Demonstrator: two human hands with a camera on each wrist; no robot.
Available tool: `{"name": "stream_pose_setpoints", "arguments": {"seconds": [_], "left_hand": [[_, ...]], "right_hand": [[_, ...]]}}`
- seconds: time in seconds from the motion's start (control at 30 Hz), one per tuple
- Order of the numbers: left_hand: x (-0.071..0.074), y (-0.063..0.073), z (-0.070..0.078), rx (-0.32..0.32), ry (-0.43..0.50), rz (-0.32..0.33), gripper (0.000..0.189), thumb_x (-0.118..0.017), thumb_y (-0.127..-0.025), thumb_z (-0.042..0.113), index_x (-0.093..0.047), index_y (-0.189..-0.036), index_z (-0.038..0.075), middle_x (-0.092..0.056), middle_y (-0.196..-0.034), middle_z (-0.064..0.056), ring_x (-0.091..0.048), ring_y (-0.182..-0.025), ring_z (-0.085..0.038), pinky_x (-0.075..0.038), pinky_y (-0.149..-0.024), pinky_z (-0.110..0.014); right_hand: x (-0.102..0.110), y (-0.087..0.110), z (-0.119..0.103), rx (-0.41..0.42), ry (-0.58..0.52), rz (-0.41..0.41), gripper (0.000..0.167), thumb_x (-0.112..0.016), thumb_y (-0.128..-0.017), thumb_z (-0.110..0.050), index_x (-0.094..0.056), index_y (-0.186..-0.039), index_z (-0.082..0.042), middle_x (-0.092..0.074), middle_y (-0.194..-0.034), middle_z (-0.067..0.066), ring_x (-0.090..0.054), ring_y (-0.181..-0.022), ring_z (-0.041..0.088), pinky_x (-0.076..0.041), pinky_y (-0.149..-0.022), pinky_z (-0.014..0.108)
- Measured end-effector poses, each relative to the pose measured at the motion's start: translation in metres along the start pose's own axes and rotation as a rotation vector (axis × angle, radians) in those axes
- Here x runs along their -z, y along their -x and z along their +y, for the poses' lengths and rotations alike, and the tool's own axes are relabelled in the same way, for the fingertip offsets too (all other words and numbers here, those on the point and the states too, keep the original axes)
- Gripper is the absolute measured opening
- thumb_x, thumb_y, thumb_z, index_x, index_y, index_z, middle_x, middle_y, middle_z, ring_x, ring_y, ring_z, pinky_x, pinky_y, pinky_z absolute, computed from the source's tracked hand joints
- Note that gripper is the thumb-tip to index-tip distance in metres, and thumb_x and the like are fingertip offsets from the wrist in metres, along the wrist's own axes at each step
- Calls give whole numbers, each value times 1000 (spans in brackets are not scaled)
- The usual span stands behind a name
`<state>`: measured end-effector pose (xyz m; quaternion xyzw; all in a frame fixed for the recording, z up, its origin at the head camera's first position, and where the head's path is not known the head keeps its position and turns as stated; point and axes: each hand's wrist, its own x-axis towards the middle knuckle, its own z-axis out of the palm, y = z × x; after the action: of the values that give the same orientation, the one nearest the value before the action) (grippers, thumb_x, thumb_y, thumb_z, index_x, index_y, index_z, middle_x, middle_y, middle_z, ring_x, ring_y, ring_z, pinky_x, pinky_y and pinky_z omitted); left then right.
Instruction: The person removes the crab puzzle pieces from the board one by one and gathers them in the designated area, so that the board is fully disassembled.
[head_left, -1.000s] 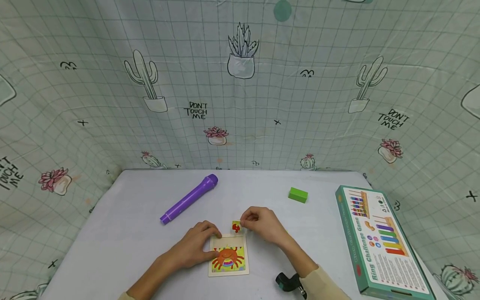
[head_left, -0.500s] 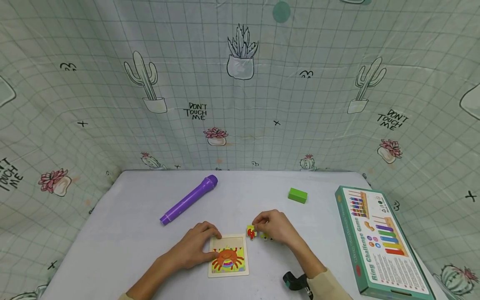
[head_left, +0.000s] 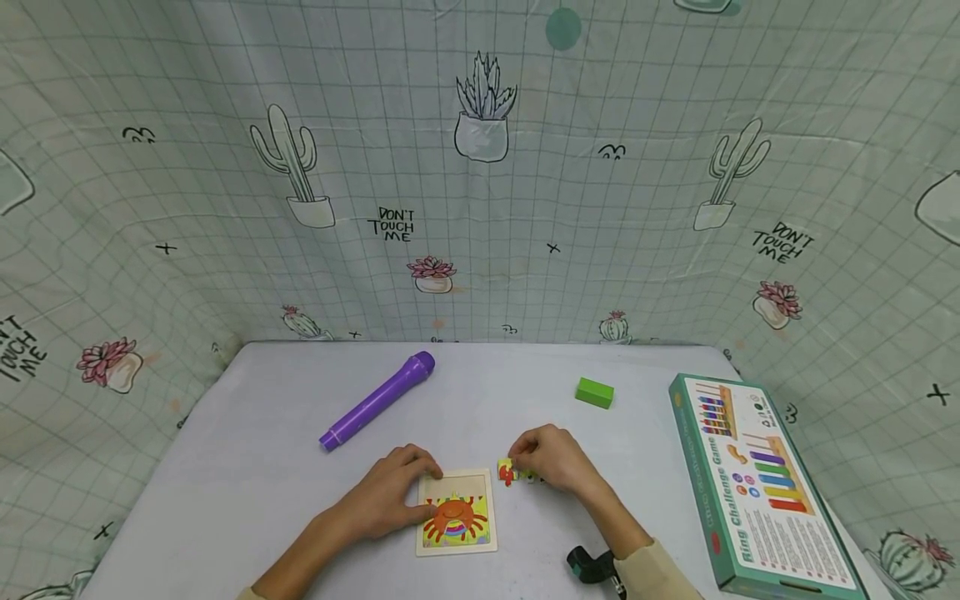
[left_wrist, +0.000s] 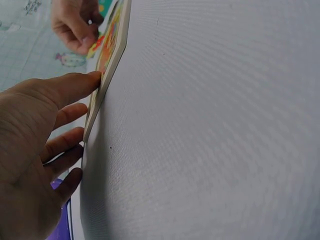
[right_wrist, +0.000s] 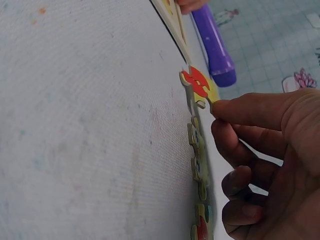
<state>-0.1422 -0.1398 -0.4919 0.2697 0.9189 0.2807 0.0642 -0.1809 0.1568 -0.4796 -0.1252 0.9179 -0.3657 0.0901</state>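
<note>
A wooden puzzle tray (head_left: 467, 484) lies near the table's front, its lower part filled with a crab picture and its upper strip bare wood. My left hand (head_left: 386, 492) rests at the tray's left side, thumb on the edge beside the crab and fingers extended near the upper left corner. Just right of the tray, my right hand (head_left: 553, 458) pinches a red and yellow jigsaw piece (right_wrist: 198, 82) between thumb and finger; the piece is tilted in the right wrist view. More loose jigsaw pieces (right_wrist: 196, 145) lie beneath that hand, mostly hidden in the head view.
A purple microphone-shaped tube (head_left: 377, 402) lies behind the left hand. Farther back on the right is a green block (head_left: 595, 392). A Ring Challenge Game box (head_left: 768, 483) stands along the right edge. A black device (head_left: 591, 566) is by the right sleeve.
My right hand has moved right and slightly toward me with the jigsaw piece, from above the tray's upper right corner to beside it. The left hand and tray have stayed put.
</note>
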Motion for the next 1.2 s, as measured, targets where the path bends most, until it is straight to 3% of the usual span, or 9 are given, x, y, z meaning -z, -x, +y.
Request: {"name": "stream_pose_setpoints", "arguments": {"seconds": [0.6,1.2], "left_hand": [[1,0,2,2,-7,-2,40,-81,-82,39,-67,-115,22,-56,-125,3,-52,-122,-26,-41,-103,-55],[0,1,1,12,-19,-13,36,-81,-83,38,-68,-114,25,-56,-124,4,-52,-122,-25,-41,-103,-55]], "right_hand": [[-1,-4,-2,15,74,-53,5,-73,-86,-14,-76,-82,-13,-66,-72,-8,-54,-64,12,-43,-56,29],[-3,-4,-4,45,122,-27,8,-73,-84,-9,-74,-79,-15,-63,-68,-8,-53,-61,10,-42,-56,27]]}}
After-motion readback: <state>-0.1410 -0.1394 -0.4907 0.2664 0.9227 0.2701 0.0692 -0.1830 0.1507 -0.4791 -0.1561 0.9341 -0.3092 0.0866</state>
